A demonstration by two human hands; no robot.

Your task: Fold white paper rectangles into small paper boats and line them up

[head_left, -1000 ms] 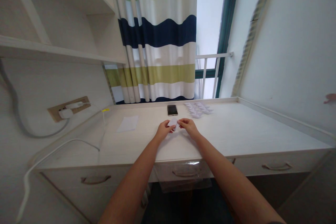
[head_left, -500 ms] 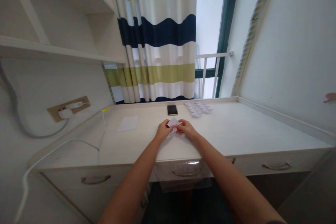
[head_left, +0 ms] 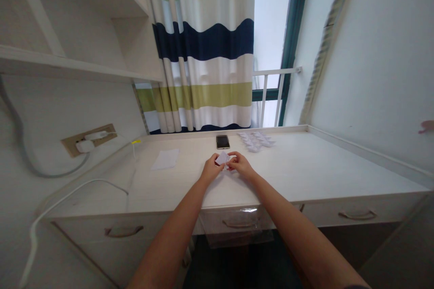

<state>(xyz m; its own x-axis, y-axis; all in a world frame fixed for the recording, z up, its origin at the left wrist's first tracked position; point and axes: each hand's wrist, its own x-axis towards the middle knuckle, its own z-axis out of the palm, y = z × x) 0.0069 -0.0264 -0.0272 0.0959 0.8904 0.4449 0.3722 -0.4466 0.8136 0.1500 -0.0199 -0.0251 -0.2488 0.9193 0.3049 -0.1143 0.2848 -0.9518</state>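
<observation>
Between my hands, just above the white desk (head_left: 288, 176), is a small folded piece of white paper (head_left: 222, 158). My left hand (head_left: 211, 167) is closed on its left side, thumb in front. My right hand (head_left: 240, 163) pinches the lower right part with thumb and fingertips. Parts of the paper's folds are hidden behind the fingers. Beyond my hands lies a dark smartphone (head_left: 223, 142). To its right is a group of several folded white paper pieces (head_left: 256, 141). A flat stack of white paper sheets (head_left: 165, 159) lies to the left of my hands.
A white cable (head_left: 98, 181) runs over the desk's left part, near a wall socket (head_left: 88, 140) with plugs. A shelf (head_left: 77, 70) overhangs at upper left. Clear plastic sheeting (head_left: 233, 230) hangs at the front edge. A striped curtain (head_left: 217, 72) stands behind the desk.
The folded paper has tilted and shifted slightly to the left. The fingers of my right hand have moved a little along its lower right side.
</observation>
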